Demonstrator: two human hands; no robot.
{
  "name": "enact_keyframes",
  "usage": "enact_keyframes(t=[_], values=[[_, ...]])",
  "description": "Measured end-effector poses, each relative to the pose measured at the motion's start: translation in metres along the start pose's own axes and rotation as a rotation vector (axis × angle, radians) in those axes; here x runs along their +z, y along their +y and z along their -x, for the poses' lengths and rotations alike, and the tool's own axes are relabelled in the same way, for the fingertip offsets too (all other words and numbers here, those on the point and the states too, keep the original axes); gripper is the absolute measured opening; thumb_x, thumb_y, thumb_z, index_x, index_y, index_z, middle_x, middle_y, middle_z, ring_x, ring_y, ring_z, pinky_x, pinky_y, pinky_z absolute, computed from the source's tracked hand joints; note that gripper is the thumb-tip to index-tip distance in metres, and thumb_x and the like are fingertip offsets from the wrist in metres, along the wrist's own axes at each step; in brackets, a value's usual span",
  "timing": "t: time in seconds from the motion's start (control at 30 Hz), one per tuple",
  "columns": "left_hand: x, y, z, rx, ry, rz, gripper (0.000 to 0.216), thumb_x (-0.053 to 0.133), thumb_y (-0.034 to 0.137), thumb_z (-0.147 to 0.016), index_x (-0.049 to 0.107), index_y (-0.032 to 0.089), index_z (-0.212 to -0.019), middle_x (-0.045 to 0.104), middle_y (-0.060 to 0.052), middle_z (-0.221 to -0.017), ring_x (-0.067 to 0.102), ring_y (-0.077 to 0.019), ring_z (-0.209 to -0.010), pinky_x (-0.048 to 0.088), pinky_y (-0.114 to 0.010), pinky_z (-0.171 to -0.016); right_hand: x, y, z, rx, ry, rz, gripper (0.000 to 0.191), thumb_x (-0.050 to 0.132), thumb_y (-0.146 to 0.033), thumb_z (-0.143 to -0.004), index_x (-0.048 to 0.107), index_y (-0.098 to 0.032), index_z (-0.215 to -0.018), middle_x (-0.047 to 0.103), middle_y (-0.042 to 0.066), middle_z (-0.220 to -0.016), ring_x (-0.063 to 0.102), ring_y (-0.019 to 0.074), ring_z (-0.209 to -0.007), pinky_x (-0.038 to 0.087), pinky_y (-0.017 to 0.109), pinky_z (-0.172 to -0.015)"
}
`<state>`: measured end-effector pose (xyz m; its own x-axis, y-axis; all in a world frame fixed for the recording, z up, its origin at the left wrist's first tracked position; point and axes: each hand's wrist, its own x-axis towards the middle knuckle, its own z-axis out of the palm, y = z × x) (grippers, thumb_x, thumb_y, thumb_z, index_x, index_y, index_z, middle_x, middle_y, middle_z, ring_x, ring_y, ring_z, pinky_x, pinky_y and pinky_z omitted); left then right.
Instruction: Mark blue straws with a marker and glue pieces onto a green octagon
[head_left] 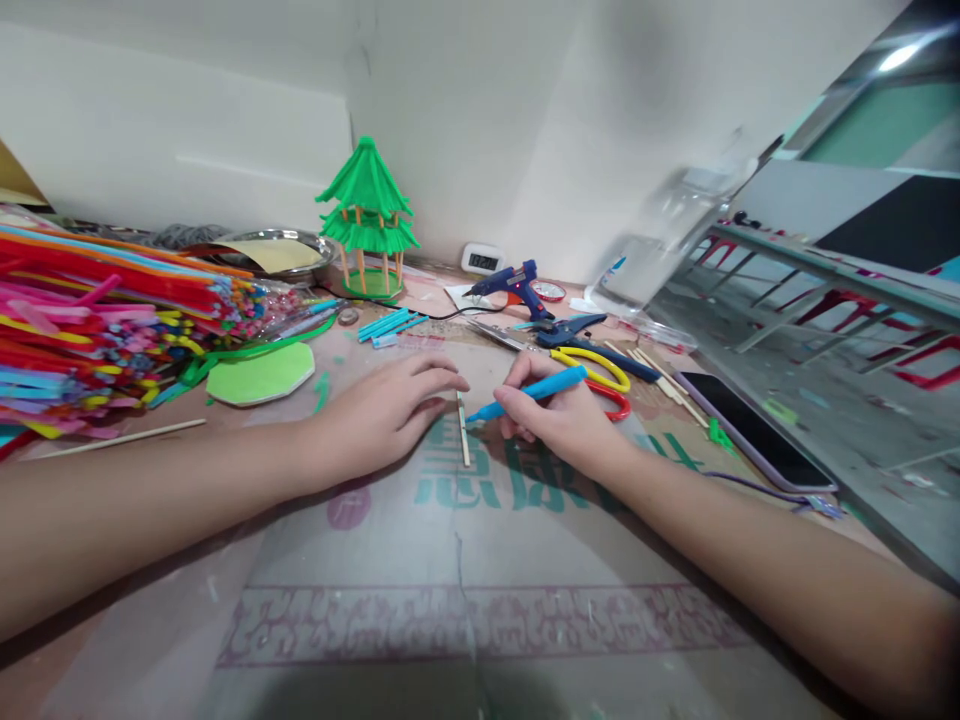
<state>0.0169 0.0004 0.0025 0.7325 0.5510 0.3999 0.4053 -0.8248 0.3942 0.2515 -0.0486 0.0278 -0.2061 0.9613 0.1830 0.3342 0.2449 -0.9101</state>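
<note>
My right hand [551, 405] is closed round a blue marker pen [536, 392], its tip pointing left against a short wooden stick [464, 430]. The stick lies on the sheet-covered table, nearly in line with my view, and small dark marks show on it. My left hand [390, 410] has its fingertips on the stick's far end, pinning it down; the thumb is close beside it. Behind my hands stands a small green-roofed pavilion model [366, 225] with wooden posts. Yellow-and-red-handled scissors [592, 370] lie just beyond my right hand.
Bundles of coloured pipe cleaners [97, 320] crowd the left, near a light green octagonal piece [262, 375]. At the back are a blue glue gun [517, 287], a small digital timer [482, 258] and blue pliers [574, 328]. A phone [754, 430] lies along the right edge.
</note>
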Motion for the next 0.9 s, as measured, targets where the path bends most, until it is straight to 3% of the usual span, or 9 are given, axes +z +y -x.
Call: enact_keyframes(t=[0.1,0.27,0.4,0.57,0.67,0.77,0.9], values=[[0.000,-0.003,-0.002,0.039,-0.018,0.011,0.030,0.045,0.026,-0.108,0.073,0.020,-0.117,0.067,-0.010,-0.129,0.065,-0.0235,-0.121,0.053,-0.040,-0.106,0.002,0.000,0.000,0.000,-0.015,0.049,0.033,0.076,-0.043,-0.087,0.051,-0.024,-0.077,0.064,-0.003,-0.054,0.050,0.0103,-0.044,0.037,0.023,-0.043],[0.001,-0.005,-0.002,0.046,-0.031,-0.009,0.030,0.047,0.027,-0.108,0.076,0.022,-0.116,0.069,-0.008,-0.122,0.066,-0.0229,-0.115,0.053,-0.039,-0.102,0.004,-0.001,0.001,0.059,-0.029,0.052,0.036,0.077,-0.047,-0.086,0.051,-0.025,-0.077,0.064,-0.003,-0.054,0.050,0.0112,-0.041,0.036,0.023,-0.040],[0.002,-0.005,-0.002,0.060,-0.026,0.001,0.028,0.048,0.027,-0.107,0.075,0.022,-0.112,0.071,-0.008,-0.118,0.066,-0.0234,-0.113,0.053,-0.041,-0.102,0.003,0.000,0.001,-0.008,-0.036,0.059,0.032,0.074,-0.045,-0.091,0.053,-0.025,-0.078,0.064,-0.003,-0.055,0.053,0.0121,-0.045,0.039,0.025,-0.045],[0.004,-0.003,0.000,0.032,-0.026,0.018,0.027,0.049,0.027,-0.106,0.075,0.022,-0.111,0.072,-0.009,-0.116,0.068,-0.0242,-0.110,0.055,-0.041,-0.099,-0.012,-0.012,0.005,-0.217,-0.030,0.198,0.021,0.054,-0.040,-0.106,0.066,-0.023,-0.109,0.078,0.005,-0.091,0.069,0.0168,-0.070,0.055,0.032,-0.069],[0.006,-0.004,0.000,0.027,-0.006,-0.004,0.030,0.046,0.028,-0.107,0.075,0.023,-0.112,0.073,-0.009,-0.118,0.069,-0.0240,-0.111,0.056,-0.041,-0.099,-0.038,-0.023,0.017,-0.242,0.004,0.517,0.011,0.057,-0.032,-0.103,0.064,-0.024,-0.104,0.078,0.008,-0.104,0.073,0.0226,-0.092,0.055,0.036,-0.081],[0.008,-0.006,0.000,0.045,0.004,-0.017,0.031,0.045,0.028,-0.107,0.075,0.025,-0.111,0.073,-0.008,-0.120,0.070,-0.0233,-0.111,0.057,-0.040,-0.099,-0.081,-0.022,0.041,-0.136,0.152,0.868,0.013,0.063,-0.034,-0.097,0.054,-0.025,-0.098,0.077,0.012,-0.109,0.072,0.0280,-0.096,0.053,0.038,-0.080],[0.011,-0.010,0.001,0.041,0.020,-0.011,0.034,0.044,0.035,-0.107,0.077,0.026,-0.111,0.074,-0.008,-0.119,0.071,-0.0246,-0.109,0.058,-0.040,-0.098,-0.149,0.006,0.082,0.217,0.394,1.159,0.024,0.062,-0.041,-0.092,0.050,-0.024,-0.105,0.074,0.014,-0.103,0.072,0.0313,-0.090,0.050,0.038,-0.074]])
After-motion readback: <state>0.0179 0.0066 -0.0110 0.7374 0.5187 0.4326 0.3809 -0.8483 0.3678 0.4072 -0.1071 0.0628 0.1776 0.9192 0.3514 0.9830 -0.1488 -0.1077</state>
